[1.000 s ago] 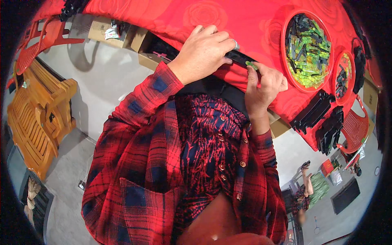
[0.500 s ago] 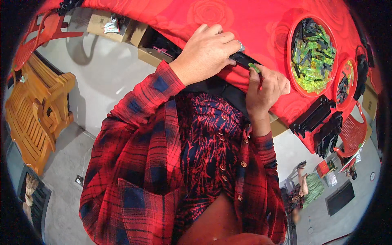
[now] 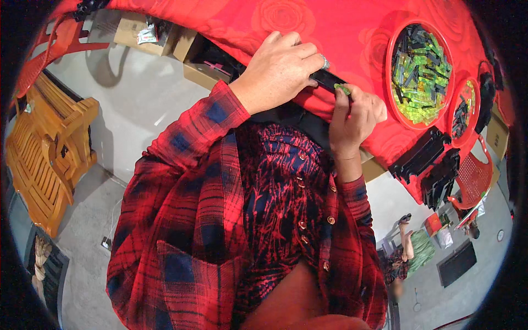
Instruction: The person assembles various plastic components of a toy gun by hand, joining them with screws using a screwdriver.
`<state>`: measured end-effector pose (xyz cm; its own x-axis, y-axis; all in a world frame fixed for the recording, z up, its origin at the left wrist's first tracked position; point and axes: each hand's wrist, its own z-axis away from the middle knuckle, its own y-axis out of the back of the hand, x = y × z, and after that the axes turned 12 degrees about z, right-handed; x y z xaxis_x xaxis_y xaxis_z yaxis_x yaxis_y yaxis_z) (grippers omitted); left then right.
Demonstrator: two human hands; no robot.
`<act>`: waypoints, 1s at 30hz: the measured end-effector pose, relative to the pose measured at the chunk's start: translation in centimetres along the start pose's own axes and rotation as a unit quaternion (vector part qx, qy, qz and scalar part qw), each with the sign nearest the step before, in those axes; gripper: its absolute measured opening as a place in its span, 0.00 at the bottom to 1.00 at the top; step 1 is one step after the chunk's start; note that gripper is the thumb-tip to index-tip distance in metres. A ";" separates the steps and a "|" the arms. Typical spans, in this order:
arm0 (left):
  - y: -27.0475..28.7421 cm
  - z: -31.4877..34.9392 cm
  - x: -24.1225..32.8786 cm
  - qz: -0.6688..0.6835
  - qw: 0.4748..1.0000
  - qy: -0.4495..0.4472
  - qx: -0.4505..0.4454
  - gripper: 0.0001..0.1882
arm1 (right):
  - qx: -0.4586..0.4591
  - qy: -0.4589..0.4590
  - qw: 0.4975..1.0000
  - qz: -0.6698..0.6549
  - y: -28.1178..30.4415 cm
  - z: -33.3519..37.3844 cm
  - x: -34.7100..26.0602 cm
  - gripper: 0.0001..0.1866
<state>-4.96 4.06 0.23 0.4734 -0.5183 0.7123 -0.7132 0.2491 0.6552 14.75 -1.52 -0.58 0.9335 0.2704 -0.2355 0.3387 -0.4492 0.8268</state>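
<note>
A long black plastic part (image 3: 328, 80) spans the gap between my hands at the table's near edge. My left hand (image 3: 281, 67), with a ring on one finger, is closed around its left end and hides much of it. At its right end, my right hand (image 3: 356, 116) pinches a small translucent green piece (image 3: 342, 88) between thumb and fingers, against or very near the black part. Whether the two pieces are joined I cannot tell. To the right, a large round red tray (image 3: 391, 82) holds many loose green and black pieces like these.
Beyond it is a smaller red tray (image 3: 454, 113) of small pieces. Stacks of black plastic parts (image 3: 421, 154) lie at the right table edge by a red chair (image 3: 474, 179). Cardboard boxes (image 3: 203, 74) and a wooden chair (image 3: 47, 148) stand left. Another person (image 3: 404, 258) is in the background.
Both hands keep nearly the same grip and place. My right hand has shifted very slightly left, its fingers rolling a little around the green piece.
</note>
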 end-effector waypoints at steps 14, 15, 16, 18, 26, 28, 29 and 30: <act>0.8 0.4 2.3 -0.063 0.997 0.025 -0.021 0.19 | -0.050 -0.227 0.972 0.037 2.0 -6.0 9.8 0.10; 0.9 0.4 2.7 -0.067 0.996 0.048 -0.029 0.19 | -0.082 -0.207 0.972 0.071 1.7 -6.0 10.2 0.11; 1.1 0.5 3.1 -0.068 0.996 0.047 -0.029 0.19 | -0.081 -0.208 0.972 0.071 1.7 -5.8 10.3 0.11; 1.5 0.6 3.8 -0.044 0.995 0.092 -0.022 0.20 | -0.008 -0.096 0.974 0.206 1.5 -5.8 9.9 0.14; 0.2 1.1 5.0 0.041 0.995 0.081 0.040 0.22 | -0.017 -0.157 0.987 0.028 2.5 -3.8 2.8 0.15; 0.0 1.2 5.1 0.061 0.994 0.077 0.049 0.23 | -0.054 -0.234 0.968 -0.080 3.2 -3.7 1.8 0.16; 0.0 1.3 5.2 0.072 0.993 0.086 0.039 0.24 | -0.090 -0.304 0.929 -0.189 3.5 -3.7 1.7 0.17; 0.0 1.4 5.2 0.083 0.992 0.095 0.030 0.24 | -0.089 -0.305 0.929 -0.189 3.7 -3.8 1.8 0.17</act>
<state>-3.19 0.24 3.56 0.4322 -0.3088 0.8472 -0.8157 0.2666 0.5133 17.20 0.51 3.96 0.6638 -0.1768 -0.7267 0.6817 -0.2569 0.6851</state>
